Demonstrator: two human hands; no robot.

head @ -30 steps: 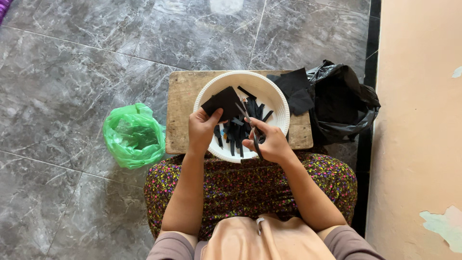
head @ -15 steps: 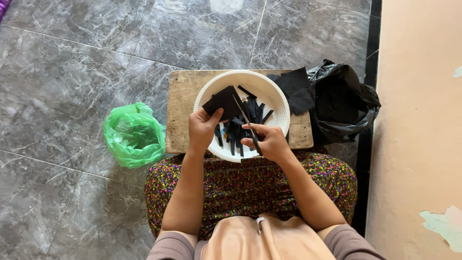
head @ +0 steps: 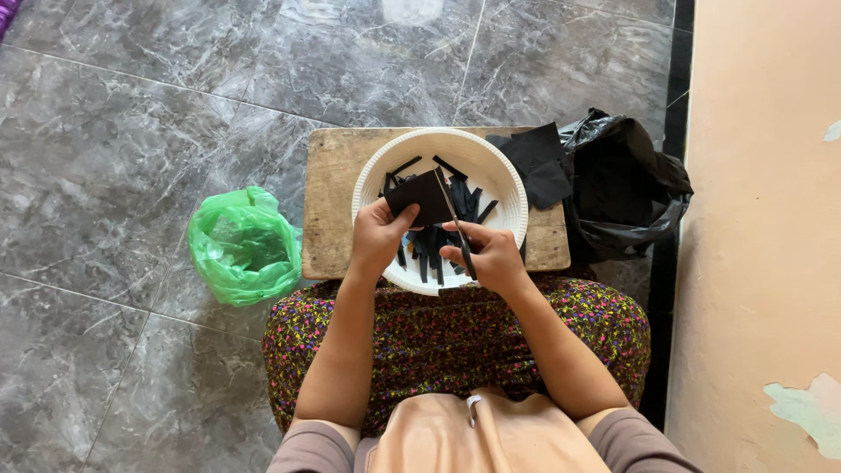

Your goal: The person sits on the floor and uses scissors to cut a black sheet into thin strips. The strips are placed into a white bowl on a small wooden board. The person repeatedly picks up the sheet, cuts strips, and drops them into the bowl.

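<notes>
We held a flat black sheet of thin material (head: 422, 196) over the round white plastic bowl (head: 499, 171), our left hand (head: 378, 235) pinching its lower left corner between thumb and fingers. Our right hand (head: 484, 256) was wrapped around the handles of a pair of dark-handled metal scissors (head: 454, 219), and the blades ran up along the right edge of the sheet, pressed nearly together. Inside the bowl, under and beside the sheet, lay a heap of narrow black cut strips (head: 438, 238), some pointing toward the far rim. The bowl sat on a low worn wooden bench (head: 331, 201), its near rim just over our lap in the flowered cloth. At the right end of the bench rested a few uncut black squares (head: 539, 165), touching a crumpled black plastic bag (head: 626, 188) that stood by the peach-coloured wall. To the left of the bench, on the grey marble-tiled floor (head: 131, 131), lay a crumpled green plastic bag (head: 243, 245), just beside our knee.
</notes>
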